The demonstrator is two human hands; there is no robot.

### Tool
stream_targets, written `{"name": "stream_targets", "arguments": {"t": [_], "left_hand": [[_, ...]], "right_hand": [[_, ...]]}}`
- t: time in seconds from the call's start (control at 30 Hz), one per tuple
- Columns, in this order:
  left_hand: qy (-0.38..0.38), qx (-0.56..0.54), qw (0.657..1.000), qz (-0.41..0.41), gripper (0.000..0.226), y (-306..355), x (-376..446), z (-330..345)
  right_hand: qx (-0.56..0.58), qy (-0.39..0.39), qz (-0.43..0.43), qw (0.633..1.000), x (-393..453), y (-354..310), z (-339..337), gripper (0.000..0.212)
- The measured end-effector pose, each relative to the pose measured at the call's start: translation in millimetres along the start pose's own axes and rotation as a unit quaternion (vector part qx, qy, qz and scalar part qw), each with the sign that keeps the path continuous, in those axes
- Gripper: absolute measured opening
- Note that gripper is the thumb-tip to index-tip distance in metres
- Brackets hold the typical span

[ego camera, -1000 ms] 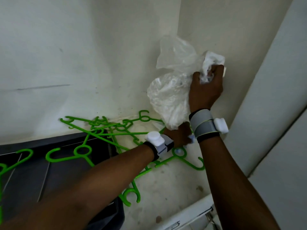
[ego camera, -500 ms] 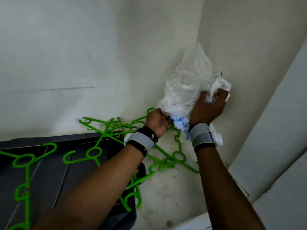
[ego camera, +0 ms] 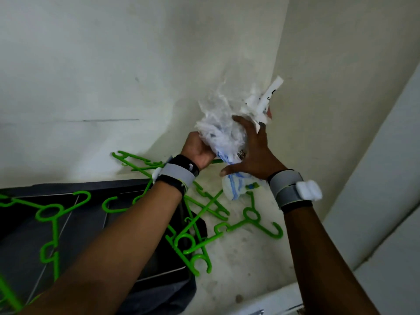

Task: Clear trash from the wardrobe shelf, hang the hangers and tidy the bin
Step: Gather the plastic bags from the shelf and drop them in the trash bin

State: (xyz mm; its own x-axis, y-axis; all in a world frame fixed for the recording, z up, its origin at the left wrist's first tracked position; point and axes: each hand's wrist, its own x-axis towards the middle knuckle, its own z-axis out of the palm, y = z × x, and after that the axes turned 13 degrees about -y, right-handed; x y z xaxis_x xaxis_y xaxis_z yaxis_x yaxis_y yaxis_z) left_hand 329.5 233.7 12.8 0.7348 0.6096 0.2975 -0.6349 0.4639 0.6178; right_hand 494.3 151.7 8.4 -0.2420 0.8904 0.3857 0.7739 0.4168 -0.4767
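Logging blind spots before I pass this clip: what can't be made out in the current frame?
Head view:
- Contents of the plastic bundle: crumpled, covered by the left hand and right hand.
- Left grip: fingertips behind the bundle.
- Print on the paper slip: too small, blurred.
- Some green hangers: under the left forearm or cut by the left edge.
- Inside of the dark bin: mostly hidden by the forearm.

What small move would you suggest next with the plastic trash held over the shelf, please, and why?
Probably close the right hand round the plastic trash bundle and tuck in the blue-striped wrapper: the left hand grips one side, the right only spreads over it, and the wrapper dangles above the green hangers.
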Motion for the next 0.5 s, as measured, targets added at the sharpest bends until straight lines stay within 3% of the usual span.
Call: {"name": "stream_targets", "arguments": {"t": [0.1,0.17,0.2,0.23,0.3,0.33,0.43,0.5], "left_hand": [[0.063,0.03,0.998,0.01,0.038,6,-8,-6],[0.108,0.153,0.982,0.025,0.026,4,-15,-13],[0.137,0.267,0.953,0.032,0.017,1,-21,-19],[0.152,0.406,0.901,0.024,0.01,-2,-27,-25],[0.138,0.649,0.748,-0.028,0.019,-4,-42,-36],[0.135,0.698,0.701,-0.051,0.027,-7,-46,-39],[0.147,0.738,0.656,-0.051,0.033,-2,-59,-46],[0.136,0.79,0.593,-0.077,0.027,2,-67,-51]], "right_hand": [[-0.029,0.127,-0.027,0.991,12,-5,8,0.082],[0.005,0.221,-0.026,0.975,19,-6,10,0.064],[0.029,0.261,-0.017,0.965,21,-5,10,0.061],[0.054,0.291,-0.005,0.955,22,-4,11,0.059],[0.108,0.32,0.026,0.941,26,-7,16,0.057],[0.132,0.325,0.046,0.935,25,-7,17,0.057],[0.229,0.359,0.078,0.901,28,-17,25,0.058],[0.3,0.405,0.09,0.859,30,-14,21,0.056]]}}
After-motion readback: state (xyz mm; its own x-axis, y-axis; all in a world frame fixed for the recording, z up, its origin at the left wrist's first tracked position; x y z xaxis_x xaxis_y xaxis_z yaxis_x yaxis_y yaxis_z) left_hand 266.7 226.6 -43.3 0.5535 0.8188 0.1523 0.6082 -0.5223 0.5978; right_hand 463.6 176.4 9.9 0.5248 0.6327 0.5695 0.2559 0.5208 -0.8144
